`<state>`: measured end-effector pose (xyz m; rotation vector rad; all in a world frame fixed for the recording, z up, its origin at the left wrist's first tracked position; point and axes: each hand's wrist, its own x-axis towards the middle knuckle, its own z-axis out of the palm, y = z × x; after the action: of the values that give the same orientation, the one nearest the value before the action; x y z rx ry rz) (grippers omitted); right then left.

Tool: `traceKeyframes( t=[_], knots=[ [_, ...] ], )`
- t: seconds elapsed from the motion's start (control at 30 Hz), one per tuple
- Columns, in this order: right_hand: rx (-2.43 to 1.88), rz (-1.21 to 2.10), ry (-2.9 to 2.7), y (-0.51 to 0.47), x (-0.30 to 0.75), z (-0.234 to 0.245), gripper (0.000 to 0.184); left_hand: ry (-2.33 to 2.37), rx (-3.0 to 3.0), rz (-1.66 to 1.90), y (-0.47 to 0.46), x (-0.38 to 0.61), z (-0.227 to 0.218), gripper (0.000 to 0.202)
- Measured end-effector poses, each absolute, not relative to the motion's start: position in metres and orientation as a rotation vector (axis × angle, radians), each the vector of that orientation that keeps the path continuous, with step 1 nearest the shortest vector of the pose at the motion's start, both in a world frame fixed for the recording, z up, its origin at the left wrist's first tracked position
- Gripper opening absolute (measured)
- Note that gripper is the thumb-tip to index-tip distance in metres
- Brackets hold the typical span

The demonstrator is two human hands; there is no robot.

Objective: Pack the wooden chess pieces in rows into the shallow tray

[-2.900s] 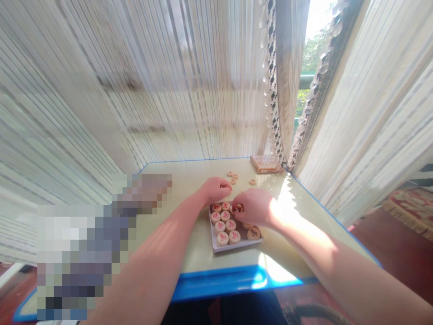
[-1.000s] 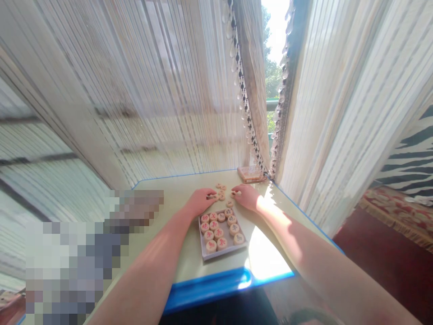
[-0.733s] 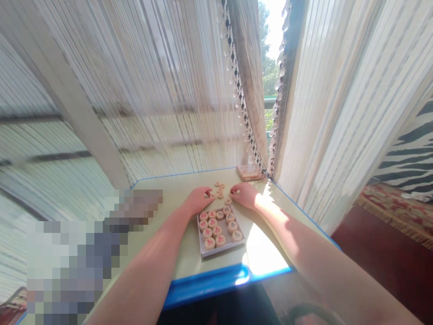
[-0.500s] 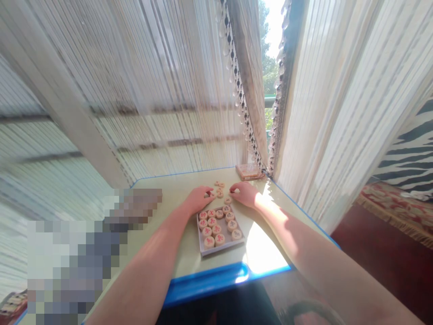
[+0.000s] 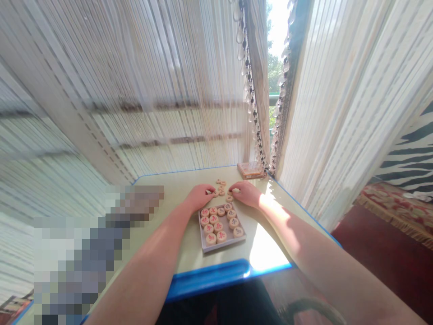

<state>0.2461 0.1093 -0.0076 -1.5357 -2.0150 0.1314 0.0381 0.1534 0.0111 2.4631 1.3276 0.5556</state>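
Observation:
A shallow open box (image 5: 223,246) holds several round wooden Chinese chess pieces, red-marked ones on its left side and dark-marked ones on its right. Beyond the box, more loose pieces (image 5: 221,192) lie on the table. My left hand (image 5: 200,197) is left of them, fingers curled and closed on a chess piece (image 5: 215,194) at the tips. On the other side my right hand (image 5: 246,194) pinches another piece (image 5: 230,193), mostly covered by its fingers. One loose piece (image 5: 229,198) lies just below the right fingertips.
The pale table (image 5: 182,178) has a blue edge (image 5: 209,279). A flat box (image 5: 250,170) lies at its far corner. String curtains (image 5: 169,90) hang around the table. A blurred-out patch (image 5: 108,239) covers the left side.
The view has shifted slightly, so the box and pieces appear a little to the right. Both hands stay by the loose pieces, with their fingers close to the same ones.

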Motion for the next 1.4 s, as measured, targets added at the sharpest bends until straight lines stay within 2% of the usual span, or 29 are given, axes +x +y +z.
traceKeyframes(
  t=[0.13, 0.33, 0.53, 0.7, 0.87, 1.03, 1.4],
  knots=[
    [-1.497, 0.125, -2.029, 0.105, 0.247, -0.001, 0.016, 1.321, 2.465, 0.546, 0.154, 0.039, 0.011, 0.026],
    [-1.543, 0.313, -2.079, 0.104, 0.249, 0.002, 0.016, 1.361, 2.538, 0.5, 0.152, 0.039, 0.014, 0.031],
    [-1.579, 0.269, -2.042, 0.105, 0.245, -0.002, 0.027, 1.368, 2.553, 0.501, 0.154, 0.04, 0.012, 0.032],
    [-1.564, 0.279, -2.053, 0.106, 0.245, -0.004, 0.018, 1.375, 2.556, 0.485, 0.152, 0.041, 0.014, 0.031],
    [-1.541, 0.234, -2.048, 0.105, 0.245, -0.006, 0.027, 1.388, 2.569, 0.544, 0.151, 0.042, 0.015, 0.029],
    [-1.538, 0.26, -2.059, 0.104, 0.243, -0.005, 0.018, 1.372, 2.572, 0.559, 0.152, 0.041, 0.015, 0.027],
    [-1.416, 0.125, -2.094, 0.105, 0.235, -0.01, 0.026, 1.306, 2.606, 0.532, 0.152, 0.04, 0.014, 0.03]
  ],
)
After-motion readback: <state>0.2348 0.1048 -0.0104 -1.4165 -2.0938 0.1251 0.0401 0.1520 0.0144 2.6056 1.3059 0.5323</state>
